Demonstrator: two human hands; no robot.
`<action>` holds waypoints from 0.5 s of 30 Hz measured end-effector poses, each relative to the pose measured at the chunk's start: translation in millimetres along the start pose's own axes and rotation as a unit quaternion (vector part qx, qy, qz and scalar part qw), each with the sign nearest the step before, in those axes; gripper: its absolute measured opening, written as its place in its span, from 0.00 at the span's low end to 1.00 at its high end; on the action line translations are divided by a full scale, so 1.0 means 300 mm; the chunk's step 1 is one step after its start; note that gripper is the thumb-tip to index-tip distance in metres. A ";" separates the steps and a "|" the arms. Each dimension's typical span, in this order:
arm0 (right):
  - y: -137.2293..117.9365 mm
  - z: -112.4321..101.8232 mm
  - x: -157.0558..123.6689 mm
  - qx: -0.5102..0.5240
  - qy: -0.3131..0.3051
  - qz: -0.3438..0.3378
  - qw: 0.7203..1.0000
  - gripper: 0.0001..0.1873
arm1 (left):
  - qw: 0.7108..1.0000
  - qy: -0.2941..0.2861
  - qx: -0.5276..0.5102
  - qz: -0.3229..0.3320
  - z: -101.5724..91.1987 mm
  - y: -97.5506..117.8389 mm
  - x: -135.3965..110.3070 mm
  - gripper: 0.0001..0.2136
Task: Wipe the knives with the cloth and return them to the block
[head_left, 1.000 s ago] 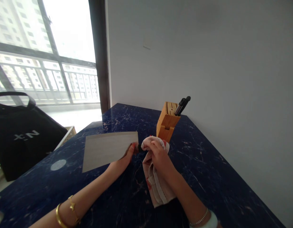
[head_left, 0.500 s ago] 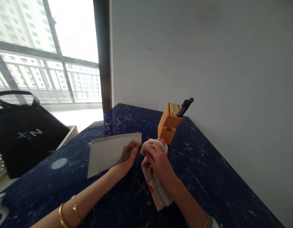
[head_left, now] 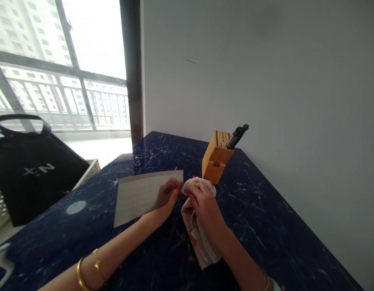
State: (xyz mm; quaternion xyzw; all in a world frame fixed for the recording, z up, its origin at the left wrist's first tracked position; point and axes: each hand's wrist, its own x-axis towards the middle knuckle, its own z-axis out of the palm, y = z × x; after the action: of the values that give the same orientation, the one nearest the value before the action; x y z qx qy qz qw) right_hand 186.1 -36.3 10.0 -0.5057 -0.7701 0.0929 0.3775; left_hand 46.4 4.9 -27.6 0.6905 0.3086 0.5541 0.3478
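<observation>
A cleaver (head_left: 138, 194) with a broad, shiny rectangular blade is held above the table, its blade stretching out to the left. My left hand (head_left: 170, 200) is closed on the blade's right end, close to the handle, and is mirrored in the metal. In my right hand (head_left: 202, 200) is a white and pink cloth (head_left: 202, 246), bunched up against the cleaver's handle end; its loose part hangs down below my fingers. Most of the handle is hidden by the cloth and fingers.
Just behind my right hand stands a wooden knife block (head_left: 215, 161) with black-handled tools (head_left: 238, 136) in it. The dark blue marbled table (head_left: 265, 226) has a pale round spot (head_left: 76, 207). A black bag (head_left: 32, 169) is at the left.
My left hand and the cleaver have shifted slightly right, closer to the cloth. The cloth moved a little in my right hand. The knife block stays put.
</observation>
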 end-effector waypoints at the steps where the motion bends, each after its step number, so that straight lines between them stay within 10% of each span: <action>1: 0.000 -0.001 0.001 0.001 -0.004 0.000 1.000 0.13 | 1.000 -0.004 -0.004 0.001 0.001 0.000 0.001 0.14; 15: 0.004 -0.030 -0.004 -0.159 0.005 -0.056 0.986 0.11 | 0.998 0.060 -0.019 -0.005 -0.002 -0.091 -0.014 0.10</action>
State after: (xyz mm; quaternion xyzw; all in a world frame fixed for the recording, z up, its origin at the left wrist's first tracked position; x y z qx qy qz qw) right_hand 193.3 -39.1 15.0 -0.5163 -0.8000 -0.0547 0.3009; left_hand 43.7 17.1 -52.2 0.6475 0.3218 0.5986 0.3447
